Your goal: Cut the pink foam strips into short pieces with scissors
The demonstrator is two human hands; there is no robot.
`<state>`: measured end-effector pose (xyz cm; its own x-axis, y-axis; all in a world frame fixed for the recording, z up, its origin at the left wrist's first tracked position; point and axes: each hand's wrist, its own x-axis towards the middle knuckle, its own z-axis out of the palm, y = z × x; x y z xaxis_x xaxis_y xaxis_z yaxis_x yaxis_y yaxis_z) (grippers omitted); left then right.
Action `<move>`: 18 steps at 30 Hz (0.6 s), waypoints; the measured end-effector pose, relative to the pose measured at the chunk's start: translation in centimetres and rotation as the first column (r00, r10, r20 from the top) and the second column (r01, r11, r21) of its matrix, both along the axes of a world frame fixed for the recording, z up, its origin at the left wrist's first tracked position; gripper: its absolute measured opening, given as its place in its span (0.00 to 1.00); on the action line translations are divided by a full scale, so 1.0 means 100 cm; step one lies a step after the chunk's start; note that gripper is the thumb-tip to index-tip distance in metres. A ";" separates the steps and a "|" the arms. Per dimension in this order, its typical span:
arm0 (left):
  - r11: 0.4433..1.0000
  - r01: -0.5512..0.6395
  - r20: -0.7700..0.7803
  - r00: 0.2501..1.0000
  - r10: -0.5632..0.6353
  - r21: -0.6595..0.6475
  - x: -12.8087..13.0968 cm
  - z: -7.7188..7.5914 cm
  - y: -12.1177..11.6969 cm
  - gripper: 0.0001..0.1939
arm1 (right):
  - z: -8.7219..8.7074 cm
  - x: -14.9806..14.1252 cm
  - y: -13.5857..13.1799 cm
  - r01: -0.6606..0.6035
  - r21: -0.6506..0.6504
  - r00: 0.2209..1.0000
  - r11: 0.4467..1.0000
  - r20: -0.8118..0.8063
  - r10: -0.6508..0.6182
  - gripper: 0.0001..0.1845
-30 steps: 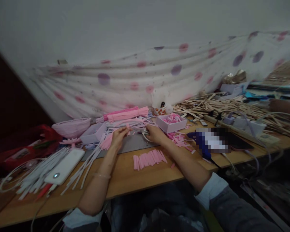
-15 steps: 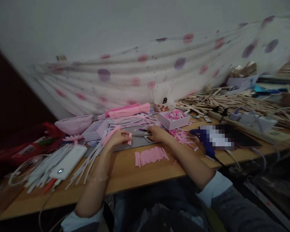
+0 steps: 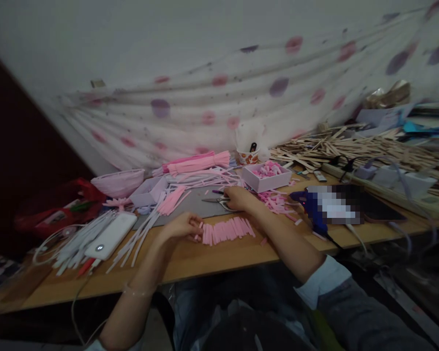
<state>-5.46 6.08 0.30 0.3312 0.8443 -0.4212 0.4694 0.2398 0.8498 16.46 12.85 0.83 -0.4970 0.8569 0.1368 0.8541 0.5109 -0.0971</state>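
My left hand point(image 3: 185, 226) is low over the wooden table, its fingertips pinched on a short pink strip point(image 3: 200, 227) at the left end of a row of short pink strips point(image 3: 229, 230). The row's pieces lie side by side. My right hand point(image 3: 238, 199) is closed round the handles of scissors point(image 3: 212, 200), whose blades point left over a grey mat point(image 3: 193, 204). Long pink fuzzy strips point(image 3: 172, 199) lie on the mat behind my left hand. A purple pen-like stick point(image 3: 218, 192) is just beyond the scissors.
A white box of pink pieces point(image 3: 266, 177) stands behind my right hand, near loose pink strips point(image 3: 278, 202). To the right are a blue glue gun point(image 3: 314, 214) and many wooden sticks point(image 3: 336, 148). A white power bank point(image 3: 110, 235) lies left, by grey-white strips point(image 3: 76, 243).
My left hand has moved down and toward me, from over the mat to the left end of the row, carrying a pink piece. My right hand stays with the scissors.
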 end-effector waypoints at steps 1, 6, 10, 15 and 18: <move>1.000 -0.005 -0.008 1.000 0.005 0.004 -0.001 0.002 0.000 0.20 | -0.001 0.000 0.000 -0.001 0.008 1.000 1.000 0.005 0.001 0.15; 0.999 0.000 -0.038 0.999 0.001 0.038 -0.015 0.014 0.004 0.18 | -0.001 0.000 0.000 0.003 0.035 1.000 0.999 0.031 -0.004 0.14; 0.958 -0.122 -0.100 0.983 0.153 0.261 -0.025 0.024 0.032 0.11 | 0.001 -0.002 -0.002 0.021 0.050 0.999 0.999 0.025 -0.022 0.16; 0.749 -0.196 -0.235 0.873 0.428 0.633 -0.008 0.021 0.105 0.10 | 0.001 -0.005 -0.004 0.041 0.036 0.999 0.998 0.003 -0.041 0.17; 0.671 -0.090 -0.390 0.754 0.529 0.736 0.008 0.006 0.144 0.14 | 0.001 -0.005 -0.005 0.050 0.024 0.999 0.998 -0.004 -0.050 0.17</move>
